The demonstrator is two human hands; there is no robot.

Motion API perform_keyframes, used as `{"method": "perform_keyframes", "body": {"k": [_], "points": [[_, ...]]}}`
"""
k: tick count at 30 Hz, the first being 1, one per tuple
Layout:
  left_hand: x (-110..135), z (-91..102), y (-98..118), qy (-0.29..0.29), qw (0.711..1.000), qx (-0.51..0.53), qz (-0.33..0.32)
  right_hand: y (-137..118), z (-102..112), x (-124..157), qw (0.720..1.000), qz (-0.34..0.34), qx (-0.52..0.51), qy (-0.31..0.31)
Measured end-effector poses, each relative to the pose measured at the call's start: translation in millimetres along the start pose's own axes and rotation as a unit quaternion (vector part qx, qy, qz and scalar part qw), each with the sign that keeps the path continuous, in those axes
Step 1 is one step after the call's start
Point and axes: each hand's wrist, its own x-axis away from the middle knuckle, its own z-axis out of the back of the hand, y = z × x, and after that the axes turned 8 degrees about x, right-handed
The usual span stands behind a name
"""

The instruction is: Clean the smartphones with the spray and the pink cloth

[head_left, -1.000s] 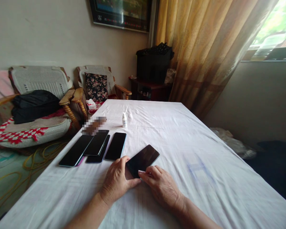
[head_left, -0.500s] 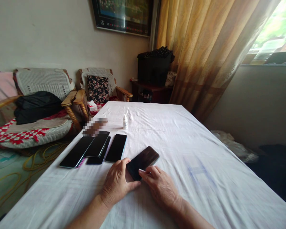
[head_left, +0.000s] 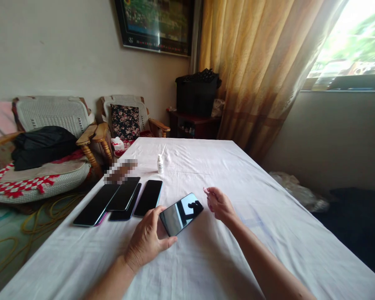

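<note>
A black phone (head_left: 181,213) lies screen up on the white tablecloth (head_left: 231,250). My left hand (head_left: 146,241) grips its near end, fingers and thumb on either side. My right hand (head_left: 219,204) is raised just right of the phone, off its screen, with thumb and forefinger pinched together on something small and thin that I cannot make out. The phone's glossy screen mirrors the hand's shadow.
Several more dark phones (head_left: 121,198) lie overlapping at the table's left edge. A small white bottle (head_left: 160,163) stands farther back. Wooden armchairs (head_left: 50,137) with cushions stand left of the table, a curtain (head_left: 262,66) and window at right.
My right hand lifted off the phone's near end and moved up and right, pinching something. The phone's near end now sits in my left hand and its screen looks glossier.
</note>
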Motion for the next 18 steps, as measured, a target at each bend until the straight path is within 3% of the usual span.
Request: {"method": "perform_keyframes", "body": {"k": [7,11,14,18], "points": [[-22.8,12.5,6.7,0.001,1.000,0.021,-0.002,-8.0,-29.5,-19.4,0.996,0.048,-0.005,-0.068],[-42.0,7.6,6.1,0.039,0.986,0.143,0.076,-4.4,-32.2,-18.5,0.994,0.073,0.009,-0.076],[-56.0,-2.9,3.4,0.061,0.946,0.282,0.148,-0.7,-31.0,-14.1,0.994,0.079,0.024,-0.072],[-69.6,-16.7,3.8,0.100,0.865,0.433,0.233,2.6,-30.3,-7.2,0.994,0.075,0.040,-0.065]]}}
